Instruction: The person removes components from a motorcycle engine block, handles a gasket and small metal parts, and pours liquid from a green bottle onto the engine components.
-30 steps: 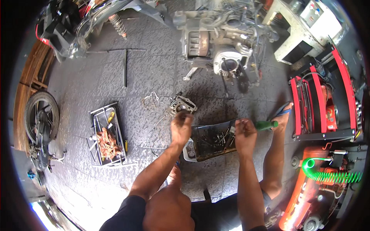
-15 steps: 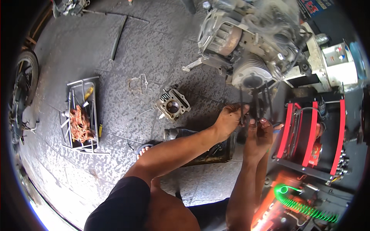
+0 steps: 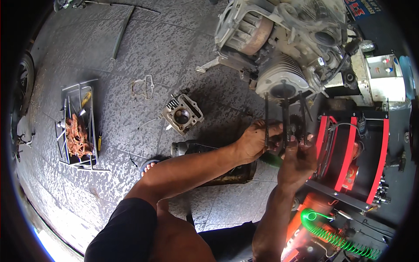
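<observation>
At the finned engine cylinder (image 3: 283,70), long studs (image 3: 303,105) project toward me around a dark toothed sprocket (image 3: 295,120). My left hand (image 3: 257,142) is closed at the left stud and sprocket's lower side; its fingertips are partly hidden. My right hand (image 3: 299,161) is closed just below, fingertips at the studs' ends; what it grips is unclear. A loose cylinder head (image 3: 192,123) lies on the floor left of my hands, near a thin gasket (image 3: 150,85). A dark tray (image 3: 227,179) and a green bottle (image 3: 269,159) sit beneath my arms.
At left are a wire basket (image 3: 94,168) holding rags (image 3: 77,135) and tools, a yellow screwdriver (image 3: 100,142), a wheel (image 3: 26,87) and metal bars (image 3: 122,32). At right stand a red-black tool trolley (image 3: 377,174), a pale cabinet (image 3: 379,87) and an orange compressor with green coiled hose (image 3: 323,231).
Both hands have left the tray area and come together at the engine's studs. The green bottle beside my right hand is now behind it. The view has shifted toward the engine.
</observation>
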{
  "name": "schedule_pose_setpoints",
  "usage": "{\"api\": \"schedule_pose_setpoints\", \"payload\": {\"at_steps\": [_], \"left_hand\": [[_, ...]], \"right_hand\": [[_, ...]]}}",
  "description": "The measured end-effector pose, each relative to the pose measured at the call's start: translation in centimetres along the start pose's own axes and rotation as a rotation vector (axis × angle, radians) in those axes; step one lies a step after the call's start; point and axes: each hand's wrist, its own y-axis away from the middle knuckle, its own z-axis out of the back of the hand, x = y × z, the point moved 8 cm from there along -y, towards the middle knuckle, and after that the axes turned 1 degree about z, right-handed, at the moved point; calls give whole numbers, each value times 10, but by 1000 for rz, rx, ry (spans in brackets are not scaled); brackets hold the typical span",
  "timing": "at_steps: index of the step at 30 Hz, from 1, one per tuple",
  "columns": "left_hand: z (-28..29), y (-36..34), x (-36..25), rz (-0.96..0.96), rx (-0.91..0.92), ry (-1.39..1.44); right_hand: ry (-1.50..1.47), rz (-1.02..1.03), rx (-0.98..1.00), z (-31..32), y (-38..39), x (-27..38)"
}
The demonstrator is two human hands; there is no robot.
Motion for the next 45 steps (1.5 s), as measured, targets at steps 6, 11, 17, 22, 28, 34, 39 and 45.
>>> {"api": "schedule_pose_setpoints", "payload": {"at_steps": [6,11,17,22,28,34,39,45], "left_hand": [[-15,4,3,-22,-47,97],[-8,-2,10,-21,-5,1],[-8,1,13,37,-57,64],[-4,-3,15,45,-85,14],[3,9,-14,18,-204,-155],[31,33,-85,-446,-506,-561],[11,58,-194,-1032,-883,-1170],[-41,23,-252,-1144,-874,-1363]], "right_hand": [[-91,-6,30,0,-4,12],[-183,30,87,-2,-10,11],[-258,-85,206,-10,-18,9],[18,-43,191,-10,-22,19],[-13,2,102,-12,-18,20],[59,86,110,-8,-20,20],[40,53,85,-10,-19,19],[92,89,50,-4,-22,30]]}}
